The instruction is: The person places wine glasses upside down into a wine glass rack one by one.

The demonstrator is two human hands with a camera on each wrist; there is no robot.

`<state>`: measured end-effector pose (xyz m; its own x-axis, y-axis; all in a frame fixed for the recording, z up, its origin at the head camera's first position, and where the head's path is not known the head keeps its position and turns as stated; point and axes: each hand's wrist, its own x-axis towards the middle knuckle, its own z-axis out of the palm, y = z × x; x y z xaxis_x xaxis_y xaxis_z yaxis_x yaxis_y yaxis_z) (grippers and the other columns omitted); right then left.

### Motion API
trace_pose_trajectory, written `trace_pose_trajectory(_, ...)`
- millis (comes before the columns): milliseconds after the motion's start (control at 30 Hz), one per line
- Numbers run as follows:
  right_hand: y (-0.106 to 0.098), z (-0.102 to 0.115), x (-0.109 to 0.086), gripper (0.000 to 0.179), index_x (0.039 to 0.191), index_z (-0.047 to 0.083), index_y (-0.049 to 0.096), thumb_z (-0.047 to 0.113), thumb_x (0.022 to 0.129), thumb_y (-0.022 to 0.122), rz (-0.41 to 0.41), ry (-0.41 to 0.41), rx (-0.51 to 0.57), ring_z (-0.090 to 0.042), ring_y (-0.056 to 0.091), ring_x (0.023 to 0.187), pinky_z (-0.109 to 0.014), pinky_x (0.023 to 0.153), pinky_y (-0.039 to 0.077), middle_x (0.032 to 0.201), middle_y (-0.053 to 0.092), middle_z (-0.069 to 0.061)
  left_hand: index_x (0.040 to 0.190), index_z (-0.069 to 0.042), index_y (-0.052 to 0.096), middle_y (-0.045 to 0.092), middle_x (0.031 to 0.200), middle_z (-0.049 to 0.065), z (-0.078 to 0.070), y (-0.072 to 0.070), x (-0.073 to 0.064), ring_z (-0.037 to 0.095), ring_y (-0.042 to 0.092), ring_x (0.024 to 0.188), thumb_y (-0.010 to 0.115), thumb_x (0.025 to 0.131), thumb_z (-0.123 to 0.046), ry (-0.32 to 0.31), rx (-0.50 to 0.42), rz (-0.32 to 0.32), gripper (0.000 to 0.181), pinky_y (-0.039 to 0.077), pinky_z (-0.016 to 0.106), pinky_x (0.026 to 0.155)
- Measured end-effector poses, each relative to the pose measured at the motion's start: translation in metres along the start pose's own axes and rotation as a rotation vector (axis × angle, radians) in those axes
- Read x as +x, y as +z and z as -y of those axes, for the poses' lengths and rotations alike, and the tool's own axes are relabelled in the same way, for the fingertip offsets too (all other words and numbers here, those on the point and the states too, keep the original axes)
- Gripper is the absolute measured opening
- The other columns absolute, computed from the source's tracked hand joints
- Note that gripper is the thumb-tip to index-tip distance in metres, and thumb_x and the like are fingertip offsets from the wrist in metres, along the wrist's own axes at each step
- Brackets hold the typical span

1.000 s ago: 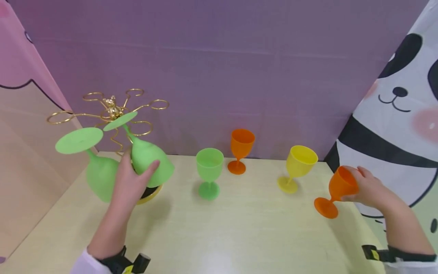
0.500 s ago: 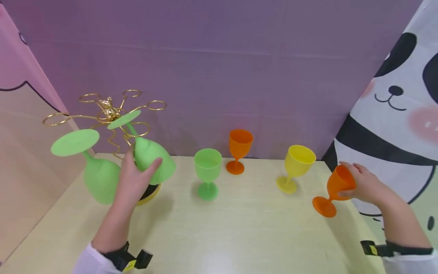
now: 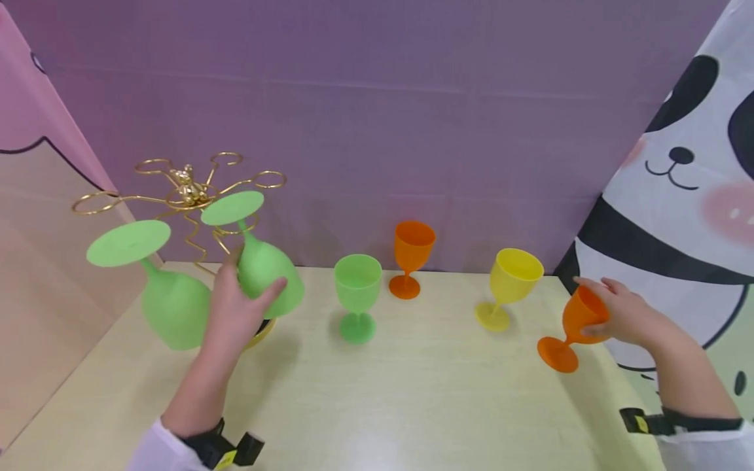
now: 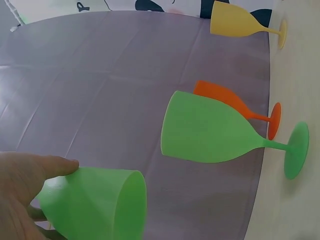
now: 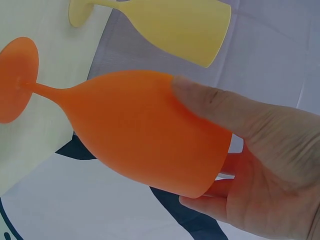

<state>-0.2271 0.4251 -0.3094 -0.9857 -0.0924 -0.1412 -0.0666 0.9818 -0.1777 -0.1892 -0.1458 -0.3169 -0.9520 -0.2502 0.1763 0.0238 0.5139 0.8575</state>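
Note:
My left hand grips the bowl of an upside-down green goblet, its foot up beside the gold wire rack. In the left wrist view the thumb lies on this goblet near its base end, and its mouth faces away from the hand. A second green goblet hangs upside down at the rack's left side. On the right, my right hand holds an orange goblet round the bowl near its rim, thumb on one side; the goblet is upright and slightly tilted, its foot close to the table.
A green goblet, an orange goblet and a yellow goblet stand upright on the pale table. The rack's round base is partly hidden behind my left hand. A purple cloth hangs behind; a panda-print cloth is at right.
My left hand has shifted slightly right with its green goblet, whose foot has moved right across the front of the rack. The right hand and its orange goblet have barely moved.

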Motion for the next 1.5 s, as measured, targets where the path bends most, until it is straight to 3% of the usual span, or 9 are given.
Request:
trace_pose_trajectory(300,0.0,0.0,0.001,0.092,0.143,0.002,0.032,0.015,0.069,0.085,0.005,-0.024,-0.042,-0.061,0.038,0.103,-0.07,0.078,0.046,0.127,0.028,-0.044,0.153,-0.004,0.018,0.032,0.149,0.028,0.004,0.008,-0.006,0.045,0.036,0.134,0.075,0.084,-0.022,0.06,0.004,-0.045,0.092,0.034,0.061,0.109)
trace_pose_trajectory(567,-0.001,0.004,0.0,0.088,0.139,0.002,0.035,0.013,0.068,0.086,0.004,-0.013,-0.037,-0.059,0.04,0.099,-0.064,0.074,0.049,0.122,0.03,-0.043,0.151,-0.001,0.024,0.035,0.146,0.028,0.008,0.011,-0.009,0.044,0.037,0.132,0.076,0.083,-0.017,0.108,-0.006,-0.085,0.087,0.033,0.06,0.109)
trace_pose_trajectory(933,-0.001,0.002,-0.001,0.081,0.135,0.003,0.041,0.015,0.069,0.086,-0.028,-0.05,-0.079,-0.054,0.047,0.094,-0.062,0.073,0.05,0.12,0.037,-0.042,0.152,-0.002,0.021,0.033,0.148,0.028,0.012,0.01,-0.009,0.044,0.035,0.134,0.075,0.084,-0.017,0.085,0.009,-0.095,0.088,0.032,0.062,0.109)
trace_pose_trajectory(1500,0.0,0.001,0.002,0.081,0.135,0.004,0.041,0.018,0.069,0.086,-0.026,-0.049,-0.103,-0.043,0.053,0.086,-0.057,0.071,0.052,0.118,0.041,-0.039,0.152,-0.002,0.019,0.031,0.147,0.029,0.019,0.012,-0.015,0.047,0.037,0.13,0.074,0.085,-0.017,0.138,0.06,-0.107,0.088,0.035,0.066,0.105)
